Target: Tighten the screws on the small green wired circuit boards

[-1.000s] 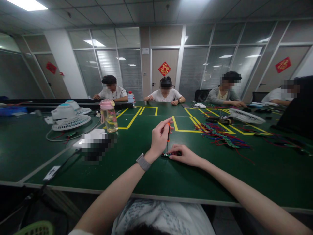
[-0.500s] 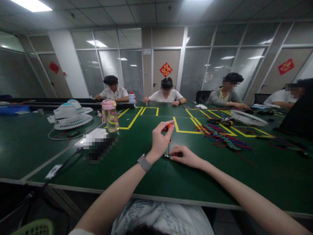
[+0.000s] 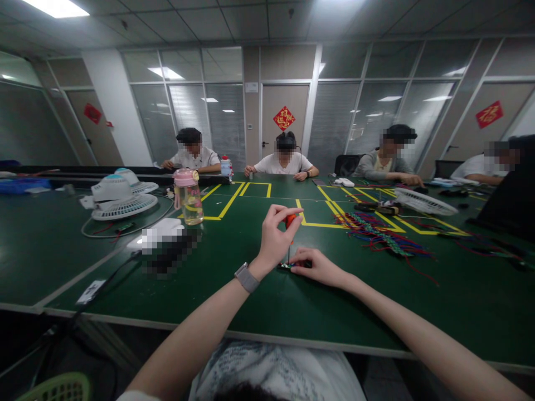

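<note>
In the head view, my left hand (image 3: 276, 236) is closed around the red-orange handle of a screwdriver (image 3: 290, 221). Its thin shaft points straight down, and the tip meets a small green circuit board (image 3: 286, 267) on the table. From the right, my right hand (image 3: 316, 267) pinches the board's right side, fingers closed on it and partly covering it. What lies beneath the fingertips is hidden.
A bundle of circuit boards with red and blue wires (image 3: 382, 231) lies to the right, near a white fan grille (image 3: 424, 201). Leftward stand a pink-lided bottle (image 3: 188, 197) and white fans (image 3: 121, 197). Several people sit across the green table (image 3: 251, 303).
The fingers of my left hand have shifted slightly around the screwdriver handle, thumb and index moving a little to the right. My right hand stays on the board.
</note>
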`<action>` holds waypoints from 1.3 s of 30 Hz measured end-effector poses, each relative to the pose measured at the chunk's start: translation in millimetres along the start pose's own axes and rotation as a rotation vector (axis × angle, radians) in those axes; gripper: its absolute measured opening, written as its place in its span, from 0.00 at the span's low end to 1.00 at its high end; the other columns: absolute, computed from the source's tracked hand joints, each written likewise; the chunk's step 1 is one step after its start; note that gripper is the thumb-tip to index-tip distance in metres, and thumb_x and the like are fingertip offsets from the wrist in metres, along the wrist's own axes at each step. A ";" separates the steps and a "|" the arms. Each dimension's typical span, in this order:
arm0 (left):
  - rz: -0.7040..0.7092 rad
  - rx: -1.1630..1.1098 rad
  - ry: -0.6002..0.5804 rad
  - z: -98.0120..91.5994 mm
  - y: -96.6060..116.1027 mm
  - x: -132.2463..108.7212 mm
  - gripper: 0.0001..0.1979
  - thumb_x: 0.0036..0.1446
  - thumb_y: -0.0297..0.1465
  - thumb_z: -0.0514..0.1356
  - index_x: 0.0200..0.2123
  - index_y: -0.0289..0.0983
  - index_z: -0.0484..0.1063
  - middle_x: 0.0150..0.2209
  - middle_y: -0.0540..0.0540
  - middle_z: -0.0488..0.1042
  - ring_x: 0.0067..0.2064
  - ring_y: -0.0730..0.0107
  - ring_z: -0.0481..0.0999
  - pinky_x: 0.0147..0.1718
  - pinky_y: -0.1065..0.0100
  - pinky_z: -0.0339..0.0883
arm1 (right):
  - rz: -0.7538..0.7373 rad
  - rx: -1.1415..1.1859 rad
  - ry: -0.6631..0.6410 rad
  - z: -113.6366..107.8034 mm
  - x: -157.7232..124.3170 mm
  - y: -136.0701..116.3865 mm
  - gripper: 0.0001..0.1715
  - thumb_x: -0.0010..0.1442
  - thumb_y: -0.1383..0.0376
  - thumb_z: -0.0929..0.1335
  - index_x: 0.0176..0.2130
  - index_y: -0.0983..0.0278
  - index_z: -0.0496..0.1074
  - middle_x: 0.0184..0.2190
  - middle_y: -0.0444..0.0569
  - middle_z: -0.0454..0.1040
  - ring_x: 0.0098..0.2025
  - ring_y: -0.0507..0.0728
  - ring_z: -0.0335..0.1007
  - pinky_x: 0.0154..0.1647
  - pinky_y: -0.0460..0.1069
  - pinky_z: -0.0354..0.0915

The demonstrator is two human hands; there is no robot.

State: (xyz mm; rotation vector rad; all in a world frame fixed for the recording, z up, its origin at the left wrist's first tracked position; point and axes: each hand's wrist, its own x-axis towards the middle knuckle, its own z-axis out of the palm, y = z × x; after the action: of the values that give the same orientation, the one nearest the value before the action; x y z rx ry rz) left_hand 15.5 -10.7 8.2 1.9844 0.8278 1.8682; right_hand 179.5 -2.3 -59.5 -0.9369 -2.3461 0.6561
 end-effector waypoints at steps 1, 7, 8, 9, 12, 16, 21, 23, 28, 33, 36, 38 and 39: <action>0.001 0.010 0.006 0.0 0.0 0.1 0.09 0.58 0.30 0.60 0.41 0.39 0.78 0.38 0.46 0.69 0.41 0.71 0.71 0.43 0.69 0.67 | -0.003 -0.003 0.002 0.1 0.0 0.2 0.14 0.60 0.60 0.69 0.43 0.64 0.79 0.31 0.47 0.71 0.30 0.53 0.65 0.32 0.47 0.62; -0.097 -0.222 -0.113 2.7 -5.2 -0.1 0.16 0.65 0.30 0.51 0.51 0.38 0.72 0.44 0.43 0.74 0.39 0.72 0.75 0.38 0.70 0.70 | -0.010 -0.009 -0.002 0.4 0.1 2.5 0.14 0.60 0.59 0.69 0.43 0.63 0.79 0.31 0.48 0.71 0.31 0.54 0.67 0.33 0.47 0.63; -0.092 -0.210 -0.109 2.6 -5.0 -0.1 0.15 0.64 0.30 0.52 0.51 0.38 0.72 0.43 0.44 0.75 0.39 0.72 0.75 0.38 0.70 0.70 | -0.011 -0.007 -0.003 0.2 0.1 2.6 0.14 0.60 0.59 0.69 0.43 0.63 0.79 0.31 0.48 0.71 0.31 0.54 0.67 0.33 0.47 0.63; -0.074 -0.171 -0.094 2.0 -4.4 0.0 0.14 0.63 0.30 0.54 0.49 0.38 0.73 0.41 0.45 0.75 0.39 0.71 0.75 0.39 0.69 0.70 | -0.011 -0.005 -0.004 0.1 0.1 2.7 0.15 0.60 0.59 0.69 0.43 0.63 0.79 0.32 0.48 0.71 0.32 0.54 0.67 0.33 0.47 0.63; -0.012 -0.028 -0.027 -0.7 -1.7 1.1 0.09 0.58 0.29 0.60 0.42 0.39 0.77 0.37 0.47 0.72 0.39 0.71 0.72 0.41 0.69 0.68 | -0.009 -0.006 -0.001 -0.2 -0.1 2.5 0.15 0.60 0.59 0.69 0.43 0.63 0.79 0.31 0.48 0.71 0.31 0.53 0.66 0.32 0.47 0.62; -0.036 -0.071 -0.024 -0.6 -2.8 2.0 0.12 0.62 0.29 0.55 0.44 0.39 0.77 0.43 0.45 0.72 0.44 0.70 0.74 0.45 0.68 0.67 | -0.018 -0.013 0.005 -0.4 -0.3 2.0 0.14 0.60 0.59 0.69 0.43 0.63 0.79 0.30 0.47 0.71 0.30 0.53 0.65 0.32 0.47 0.61; -0.084 -0.182 -0.064 2.5 -4.2 0.6 0.12 0.62 0.29 0.55 0.47 0.37 0.74 0.43 0.44 0.75 0.42 0.69 0.76 0.43 0.67 0.69 | -0.011 0.000 0.001 -0.5 -0.1 0.6 0.15 0.60 0.59 0.69 0.43 0.63 0.79 0.31 0.47 0.70 0.30 0.53 0.66 0.32 0.47 0.61; -0.049 -0.093 -0.029 1.2 -2.1 0.4 0.09 0.59 0.29 0.59 0.43 0.38 0.76 0.39 0.45 0.74 0.41 0.69 0.74 0.43 0.68 0.68 | -0.006 0.008 0.003 -0.6 0.0 -0.1 0.15 0.60 0.58 0.69 0.43 0.64 0.79 0.30 0.47 0.70 0.30 0.53 0.66 0.32 0.47 0.61; -0.022 -0.010 0.006 -1.7 -1.4 1.3 0.10 0.61 0.29 0.57 0.42 0.40 0.78 0.41 0.46 0.71 0.44 0.70 0.73 0.46 0.68 0.67 | 0.003 0.010 -0.004 -0.4 -0.5 -0.5 0.14 0.60 0.60 0.69 0.43 0.64 0.79 0.30 0.47 0.70 0.30 0.53 0.66 0.32 0.47 0.61; -0.157 -0.273 -0.065 4.3 -8.3 0.6 0.15 0.64 0.31 0.53 0.51 0.37 0.73 0.47 0.42 0.76 0.45 0.67 0.77 0.46 0.65 0.71 | -0.004 0.004 -0.007 -0.2 -0.3 0.7 0.14 0.60 0.61 0.69 0.43 0.64 0.79 0.31 0.47 0.70 0.31 0.53 0.65 0.32 0.47 0.60; -0.170 -0.267 -0.046 4.6 -6.8 0.4 0.13 0.60 0.32 0.58 0.48 0.36 0.75 0.45 0.41 0.77 0.44 0.66 0.78 0.44 0.66 0.71 | 0.000 0.012 -0.005 -0.2 0.0 0.6 0.14 0.60 0.61 0.69 0.43 0.64 0.79 0.31 0.47 0.70 0.31 0.53 0.65 0.32 0.46 0.60; -0.106 -0.166 -0.025 2.6 -4.3 0.7 0.11 0.58 0.31 0.60 0.43 0.37 0.77 0.41 0.43 0.77 0.42 0.68 0.77 0.42 0.68 0.71 | 0.001 0.018 -0.003 -0.3 0.2 -0.1 0.14 0.60 0.61 0.69 0.43 0.65 0.79 0.31 0.47 0.70 0.31 0.53 0.65 0.31 0.46 0.60; -0.070 -0.109 -0.010 1.5 -3.4 0.9 0.09 0.57 0.30 0.61 0.41 0.38 0.78 0.40 0.44 0.76 0.41 0.69 0.76 0.40 0.69 0.70 | -0.001 0.019 -0.003 -0.4 0.2 -0.5 0.14 0.60 0.62 0.69 0.43 0.65 0.79 0.31 0.48 0.70 0.31 0.53 0.65 0.31 0.46 0.60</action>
State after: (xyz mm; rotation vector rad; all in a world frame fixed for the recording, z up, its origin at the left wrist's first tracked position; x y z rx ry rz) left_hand 16.2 -7.3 6.8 1.8733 0.7653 1.8222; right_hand 179.4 -2.3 -58.8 -0.9271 -2.3387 0.6786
